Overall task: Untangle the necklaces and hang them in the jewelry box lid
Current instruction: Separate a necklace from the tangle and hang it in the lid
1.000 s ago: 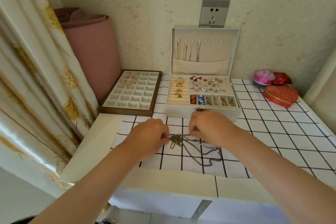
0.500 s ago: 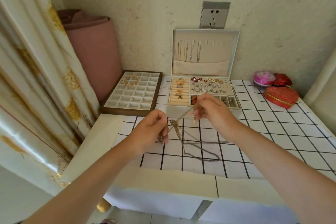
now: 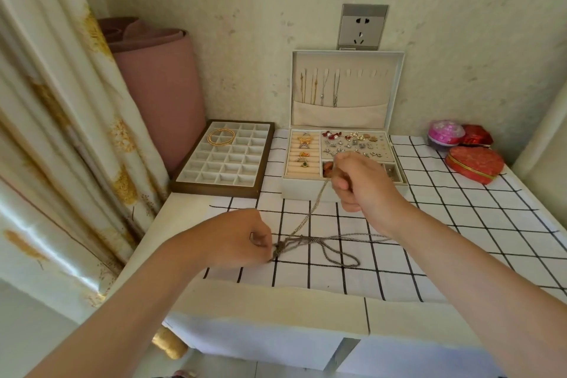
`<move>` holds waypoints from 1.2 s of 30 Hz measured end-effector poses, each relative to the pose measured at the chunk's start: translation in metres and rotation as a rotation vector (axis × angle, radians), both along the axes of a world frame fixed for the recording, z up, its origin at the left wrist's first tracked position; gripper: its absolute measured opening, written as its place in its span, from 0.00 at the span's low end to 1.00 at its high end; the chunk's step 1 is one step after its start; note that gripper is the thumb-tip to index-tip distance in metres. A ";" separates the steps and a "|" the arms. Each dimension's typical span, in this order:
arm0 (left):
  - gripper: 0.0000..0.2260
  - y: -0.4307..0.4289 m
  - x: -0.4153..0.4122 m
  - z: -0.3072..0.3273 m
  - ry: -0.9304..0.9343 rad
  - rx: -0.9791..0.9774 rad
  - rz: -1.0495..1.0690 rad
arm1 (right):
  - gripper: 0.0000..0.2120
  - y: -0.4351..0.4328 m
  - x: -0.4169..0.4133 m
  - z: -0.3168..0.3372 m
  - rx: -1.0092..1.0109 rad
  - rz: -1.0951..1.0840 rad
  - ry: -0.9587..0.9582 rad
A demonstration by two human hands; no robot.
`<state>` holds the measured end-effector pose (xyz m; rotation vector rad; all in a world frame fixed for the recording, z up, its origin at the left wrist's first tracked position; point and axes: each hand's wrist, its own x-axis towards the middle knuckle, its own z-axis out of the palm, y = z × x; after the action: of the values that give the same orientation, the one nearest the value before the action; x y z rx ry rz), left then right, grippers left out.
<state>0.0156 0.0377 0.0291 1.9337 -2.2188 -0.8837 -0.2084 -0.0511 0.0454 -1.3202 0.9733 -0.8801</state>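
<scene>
A tangle of thin silver necklaces (image 3: 310, 242) lies on the checked cloth in front of the white jewelry box (image 3: 306, 189). My left hand (image 3: 236, 238) pinches the knotted end of the tangle down on the cloth. My right hand (image 3: 357, 181) is raised over the box's front and grips one chain, which stretches taut from the knot up to my fingers. Loose loops trail to the right on the cloth. The box's open lid (image 3: 346, 115) stands upright against the wall, with several necklaces hanging from hooks on its left half.
A brown tray (image 3: 184, 186) with white compartments and a gold bangle (image 3: 221, 136) sits left of the box. A pink round box (image 3: 445, 133) and two red boxes (image 3: 474, 164) stand at the far right. A curtain hangs at left, a pink roll in the corner.
My right hand has lifted from the cloth toward the box, pulling one chain up and taut. My left hand has stayed low, holding the knot.
</scene>
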 end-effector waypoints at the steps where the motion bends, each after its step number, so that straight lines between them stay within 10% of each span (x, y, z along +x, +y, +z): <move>1: 0.06 0.001 -0.001 0.000 -0.045 -0.037 0.033 | 0.15 0.003 0.001 0.002 -0.029 0.043 0.032; 5: 0.08 0.000 -0.015 -0.001 -0.058 -0.351 0.118 | 0.10 0.013 0.014 0.009 -0.107 0.189 0.090; 12: 0.05 -0.007 -0.036 0.000 0.574 -0.170 0.299 | 0.08 0.011 0.027 0.019 -0.325 0.145 0.048; 22: 0.10 -0.012 -0.010 0.006 1.006 -0.134 0.755 | 0.12 0.003 0.030 -0.023 -0.729 0.300 0.713; 36: 0.10 -0.021 0.010 -0.017 0.608 -0.268 0.861 | 0.22 -0.007 0.034 -0.068 -1.062 0.356 0.956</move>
<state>0.0255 0.0166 0.0125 1.8567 -0.9624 -0.8013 -0.1744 -0.0585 -0.0231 -2.8828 0.9013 -0.4248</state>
